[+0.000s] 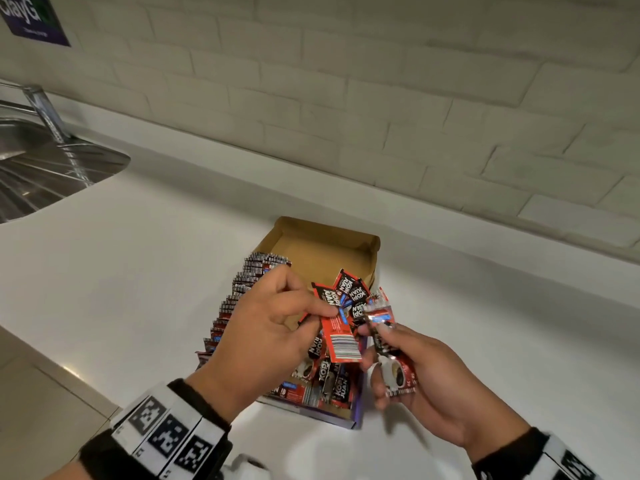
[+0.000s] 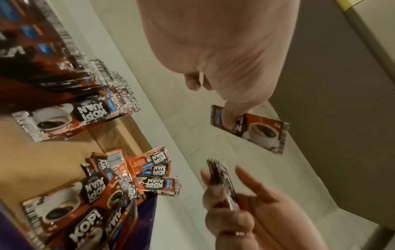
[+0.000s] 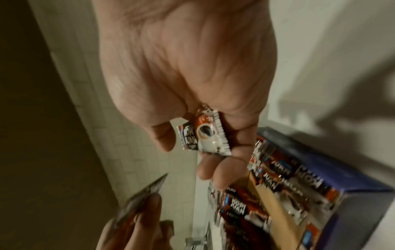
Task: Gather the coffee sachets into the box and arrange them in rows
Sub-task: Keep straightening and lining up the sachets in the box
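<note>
One row of sachets (image 1: 242, 299) is seen standing along the left wall of the box (image 1: 329, 244), a loose heap (image 1: 322, 386) is left unsorted at its near end, and single sachets are pinched by the left hand (image 1: 266, 330) and right hand (image 1: 426, 379), so the task is judged roughly half done.

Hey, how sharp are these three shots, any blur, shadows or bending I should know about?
Head view: mostly sharp, the brick wall lines bow from the wide lens, the sachet tip at the right hand smears. Left wrist view: the near row of sachets is blurred. Right wrist view: dim, the box is soft, with hard shadows on the counter.
</note>
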